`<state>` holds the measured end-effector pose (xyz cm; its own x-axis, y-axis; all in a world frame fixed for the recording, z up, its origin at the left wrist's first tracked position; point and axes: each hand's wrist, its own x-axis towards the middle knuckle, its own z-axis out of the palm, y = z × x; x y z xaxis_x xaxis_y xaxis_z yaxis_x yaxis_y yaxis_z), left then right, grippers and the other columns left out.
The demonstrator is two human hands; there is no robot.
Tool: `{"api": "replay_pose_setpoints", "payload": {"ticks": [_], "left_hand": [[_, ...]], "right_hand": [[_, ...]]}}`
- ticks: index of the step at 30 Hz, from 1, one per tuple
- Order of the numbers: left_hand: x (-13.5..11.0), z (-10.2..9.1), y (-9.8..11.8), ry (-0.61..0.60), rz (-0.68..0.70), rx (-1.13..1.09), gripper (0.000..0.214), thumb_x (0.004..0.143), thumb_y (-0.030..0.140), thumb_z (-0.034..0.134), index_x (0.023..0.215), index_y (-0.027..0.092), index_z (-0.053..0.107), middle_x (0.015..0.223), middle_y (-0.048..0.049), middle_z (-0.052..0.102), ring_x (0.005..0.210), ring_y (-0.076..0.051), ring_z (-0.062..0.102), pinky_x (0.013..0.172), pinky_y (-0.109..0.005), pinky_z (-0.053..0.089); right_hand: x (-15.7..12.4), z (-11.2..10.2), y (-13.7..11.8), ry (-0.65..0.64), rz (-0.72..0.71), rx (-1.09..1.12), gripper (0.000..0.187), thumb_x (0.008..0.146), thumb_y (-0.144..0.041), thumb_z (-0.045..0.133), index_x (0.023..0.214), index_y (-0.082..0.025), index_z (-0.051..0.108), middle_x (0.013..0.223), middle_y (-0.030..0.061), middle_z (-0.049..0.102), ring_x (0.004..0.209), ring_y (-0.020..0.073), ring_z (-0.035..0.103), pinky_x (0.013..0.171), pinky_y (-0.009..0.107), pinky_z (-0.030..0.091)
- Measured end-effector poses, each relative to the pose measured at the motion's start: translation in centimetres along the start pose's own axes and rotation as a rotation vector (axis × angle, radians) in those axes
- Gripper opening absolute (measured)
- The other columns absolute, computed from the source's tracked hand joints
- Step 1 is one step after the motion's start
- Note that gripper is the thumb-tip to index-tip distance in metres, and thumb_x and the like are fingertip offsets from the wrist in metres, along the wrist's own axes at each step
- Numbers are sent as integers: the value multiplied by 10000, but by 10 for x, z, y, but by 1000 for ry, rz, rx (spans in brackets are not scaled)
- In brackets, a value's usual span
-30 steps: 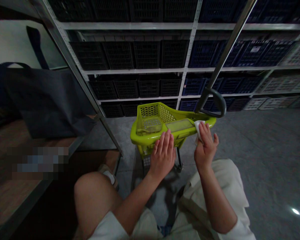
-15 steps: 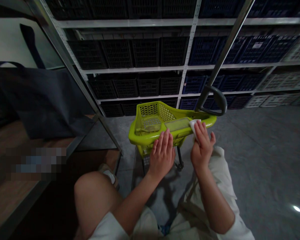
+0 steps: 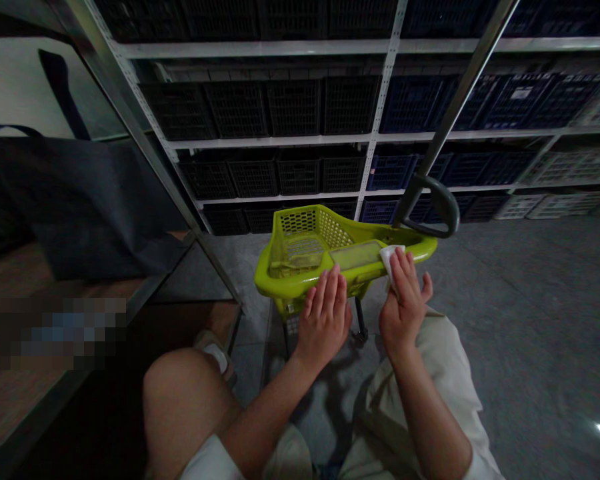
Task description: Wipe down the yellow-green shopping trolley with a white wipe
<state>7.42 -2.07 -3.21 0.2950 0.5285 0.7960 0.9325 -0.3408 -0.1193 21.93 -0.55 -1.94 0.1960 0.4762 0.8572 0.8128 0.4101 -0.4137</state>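
Observation:
A lime-green shopping cart point(image 3: 285, 287) with a perforated basket stands in front of my knees. My left hand point(image 3: 324, 323) is open and lies against the near side of its rim, fingers stretched out flat. Under the fingers of my right hand point(image 3: 404, 310) a white wipe point(image 3: 391, 257), possibly tissue or cloth, is pressed on the rim toward the cart's right end. Close beyond that hand is the cart's dark grey looped handle point(image 3: 445, 207). My palms hide part of the cart's near side.
Metal shelving point(image 3: 260, 140) across the back holds rows of black crates point(image 3: 295, 107), blue crates point(image 3: 415, 100) and pale crates point(image 3: 555, 203). At left a dark bag point(image 3: 110, 207) rests on a wooden bench point(image 3: 10, 400) with a metal frame. A metal pole point(image 3: 473, 80) slants above the handle. Grey floor point(image 3: 530, 320) lies at right.
My right hand and the wipe stay at nearly the same spot on the rim. My left hand remains flat by the rim. The whole view has shifted slightly.

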Motion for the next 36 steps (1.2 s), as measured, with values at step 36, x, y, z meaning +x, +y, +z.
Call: {"api": "replay_pose_setpoints", "payload": {"ticks": [36], "left_hand": [[9, 11, -14, 25, -2, -58, 718, 964, 244, 469, 1571, 79, 123, 1467, -171, 519, 1432, -216, 404, 1228, -372, 146]], "right_hand": [[6, 7, -6, -197, -288, -9, 686, 865, -62, 327, 1517, -276, 359, 1467, 81, 534, 1397, 200, 451, 1192, 504, 120]]}}
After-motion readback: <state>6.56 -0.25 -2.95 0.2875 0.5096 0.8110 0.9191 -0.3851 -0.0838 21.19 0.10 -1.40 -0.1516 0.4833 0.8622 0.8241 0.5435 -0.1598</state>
